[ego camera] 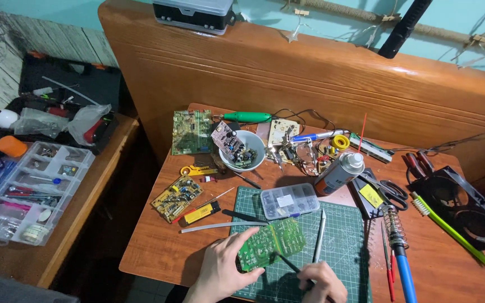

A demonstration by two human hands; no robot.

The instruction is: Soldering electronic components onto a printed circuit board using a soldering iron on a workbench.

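My left hand [223,269] reaches in from below, fingers curled over the green circuit board [270,244], pinning it tilted on the green cutting mat [343,241]. My right hand [322,282] is closed around a thin dark tool [288,263], its tip touching the board's lower edge.

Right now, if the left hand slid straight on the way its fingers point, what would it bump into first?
Probably the clear plastic parts box, up and right past the green circuit board that the left hand already grips on the green cutting mat; depth is unclear.
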